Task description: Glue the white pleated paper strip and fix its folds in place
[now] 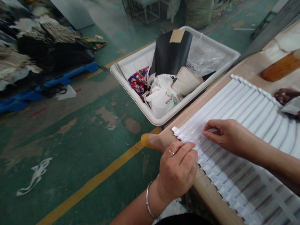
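A row of overlapping white strips (225, 107) lies across the table, with small folded ends along its edges. My left hand (179, 165), wearing a ring and a bangle, has its fingers bent and pinched together at the near ends of the strips. Over the same strips, further right, my right hand (221, 136) is closed with thumb and forefinger together. A small greyish bit shows between those fingers, too little to name. The left fingertips partly hide the strip end they grip.
Beyond the brown-covered table edge (167, 137) stands a white tub (131, 103) holding bags and a black sheet (172, 51). A wooden roller (280, 67) lies on the table's right. On the floor are a blue pallet (58, 79) with piled material and a loose white strap (35, 178).
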The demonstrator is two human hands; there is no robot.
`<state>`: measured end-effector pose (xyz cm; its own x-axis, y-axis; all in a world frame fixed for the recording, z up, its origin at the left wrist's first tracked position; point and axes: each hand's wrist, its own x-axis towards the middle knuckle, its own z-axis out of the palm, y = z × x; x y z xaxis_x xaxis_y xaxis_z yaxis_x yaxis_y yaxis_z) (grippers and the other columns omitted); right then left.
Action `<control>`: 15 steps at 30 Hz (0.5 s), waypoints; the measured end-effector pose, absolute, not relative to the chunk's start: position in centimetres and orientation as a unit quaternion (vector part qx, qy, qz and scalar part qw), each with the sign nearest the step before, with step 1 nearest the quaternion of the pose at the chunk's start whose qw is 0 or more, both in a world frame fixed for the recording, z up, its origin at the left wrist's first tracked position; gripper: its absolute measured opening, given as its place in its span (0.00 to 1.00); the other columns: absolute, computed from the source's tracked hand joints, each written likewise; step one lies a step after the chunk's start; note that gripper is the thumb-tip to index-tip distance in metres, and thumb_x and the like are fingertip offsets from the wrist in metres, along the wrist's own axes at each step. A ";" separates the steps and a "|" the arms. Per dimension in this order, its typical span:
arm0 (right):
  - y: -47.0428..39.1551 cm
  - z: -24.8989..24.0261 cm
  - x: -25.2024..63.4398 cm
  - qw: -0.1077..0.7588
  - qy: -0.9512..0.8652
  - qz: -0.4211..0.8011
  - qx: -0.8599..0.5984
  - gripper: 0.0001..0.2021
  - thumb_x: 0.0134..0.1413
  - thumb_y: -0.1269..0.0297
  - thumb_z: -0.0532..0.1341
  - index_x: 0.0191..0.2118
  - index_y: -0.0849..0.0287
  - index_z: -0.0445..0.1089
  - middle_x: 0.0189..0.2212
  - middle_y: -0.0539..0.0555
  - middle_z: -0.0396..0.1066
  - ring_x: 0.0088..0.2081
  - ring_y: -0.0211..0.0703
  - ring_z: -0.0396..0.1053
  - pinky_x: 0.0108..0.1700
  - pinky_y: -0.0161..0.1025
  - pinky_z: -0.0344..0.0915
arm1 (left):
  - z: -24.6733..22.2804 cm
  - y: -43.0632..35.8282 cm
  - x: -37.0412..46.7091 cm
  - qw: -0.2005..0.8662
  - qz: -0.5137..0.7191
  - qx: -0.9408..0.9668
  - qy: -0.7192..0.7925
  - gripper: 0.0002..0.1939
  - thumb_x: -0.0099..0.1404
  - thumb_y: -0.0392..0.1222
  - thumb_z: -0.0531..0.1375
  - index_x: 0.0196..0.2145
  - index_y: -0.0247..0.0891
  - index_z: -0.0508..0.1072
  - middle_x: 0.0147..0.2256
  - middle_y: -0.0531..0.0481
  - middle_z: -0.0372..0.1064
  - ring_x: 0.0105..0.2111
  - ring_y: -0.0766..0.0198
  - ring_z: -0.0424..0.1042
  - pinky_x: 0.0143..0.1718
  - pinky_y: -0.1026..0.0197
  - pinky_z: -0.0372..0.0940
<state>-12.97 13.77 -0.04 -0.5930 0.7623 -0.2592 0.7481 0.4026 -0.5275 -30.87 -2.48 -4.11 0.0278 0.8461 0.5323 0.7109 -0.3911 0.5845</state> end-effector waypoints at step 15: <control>18.5 0.8 -9.4 -0.011 -0.842 0.278 -0.462 0.13 0.60 0.51 0.65 0.31 0.54 0.77 0.21 0.51 0.73 0.24 0.41 0.67 0.30 0.39 0.62 | -4.6 -1.5 -30.3 0.037 0.359 0.734 0.575 0.10 0.79 0.35 0.55 0.48 0.37 0.77 0.56 0.48 0.81 0.51 0.54 0.74 0.54 0.50 0.66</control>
<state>-9.36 18.49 0.76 -0.5723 0.7721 -0.2765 0.7847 0.4175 -0.4582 -30.30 -1.53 -4.63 0.0814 0.8710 0.4845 0.8177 -0.3363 0.4672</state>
